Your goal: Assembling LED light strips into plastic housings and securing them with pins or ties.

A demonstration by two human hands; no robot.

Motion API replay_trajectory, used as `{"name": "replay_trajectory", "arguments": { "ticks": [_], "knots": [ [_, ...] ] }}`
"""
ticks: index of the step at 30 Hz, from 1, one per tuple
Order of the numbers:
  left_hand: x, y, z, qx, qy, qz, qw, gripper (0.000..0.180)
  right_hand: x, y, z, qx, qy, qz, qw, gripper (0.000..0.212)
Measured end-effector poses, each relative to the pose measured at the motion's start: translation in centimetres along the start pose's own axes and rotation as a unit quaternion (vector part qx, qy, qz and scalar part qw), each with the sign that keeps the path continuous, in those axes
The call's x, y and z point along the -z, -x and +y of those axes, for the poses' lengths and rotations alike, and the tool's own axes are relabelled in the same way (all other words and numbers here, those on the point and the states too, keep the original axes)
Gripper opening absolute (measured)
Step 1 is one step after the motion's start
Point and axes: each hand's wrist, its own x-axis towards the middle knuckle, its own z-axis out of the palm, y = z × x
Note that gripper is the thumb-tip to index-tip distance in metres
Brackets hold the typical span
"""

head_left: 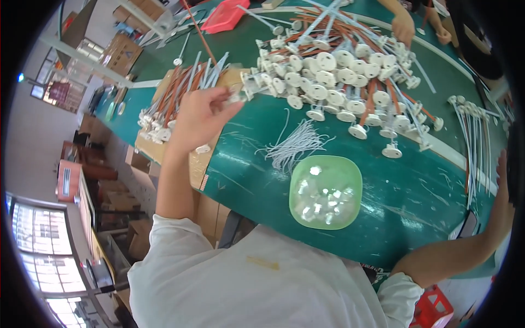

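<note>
My left hand (202, 117) is raised over the left part of the table, beside a pile of orange and pale rods with white round ends (172, 93). Its thumb and fingers close around something small and whitish, too blurred to name. Right of it lies a large heap of rods with white disc-shaped ends (328, 76). At the far right edge my right hand (501, 177) shows edge-on with fingers stretched upward, partly lost in the dark rim. Close by lies a row of thin white-ended rods (473, 136). Nearer me are loose thin white strands (298, 145) and a green bowl (295, 210) of shiny clear pieces.
The left pile rests on brown cardboard (198, 169) on the green table (251, 202). A red tray (225, 15) stands at the back. Across the table, another person's hand (403, 28) reaches to the heap. A red plastic stool (435, 309) is below, at lower right.
</note>
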Motion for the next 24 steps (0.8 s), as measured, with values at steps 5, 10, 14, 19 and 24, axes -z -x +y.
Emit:
{"name": "replay_trajectory", "arguments": {
  "ticks": [5, 10, 14, 19, 24],
  "knots": [
    [6.3, 2.9, -3.6, 0.095, -0.396, 0.036, 0.913, 0.035, -0.6, -0.3, 0.1, 0.016, 0.012, -0.026, 0.999, 0.023],
    [7.5, 3.2, -7.3, 0.165, -0.476, -0.003, 0.864, 0.032, -1.8, -0.4, 0.6, 0.044, -0.003, -0.051, 0.998, 0.022],
    [6.5, 2.8, -8.5, 0.131, -0.501, 0.021, 0.855, 0.037, -3.0, 0.2, 3.8, 0.192, 0.032, -0.097, 0.976, 0.027],
    [4.6, 2.4, -5.2, 0.190, -0.505, 0.034, 0.841, 0.039, -8.6, 5.1, -4.5, 0.180, -0.004, -0.257, 0.949, 0.022],
    [4.4, 3.6, -6.5, 0.200, -0.503, 0.025, 0.841, 0.040, -13.7, 11.0, -6.1, 0.356, -0.024, -0.483, 0.800, 0.026]
  ]
}}
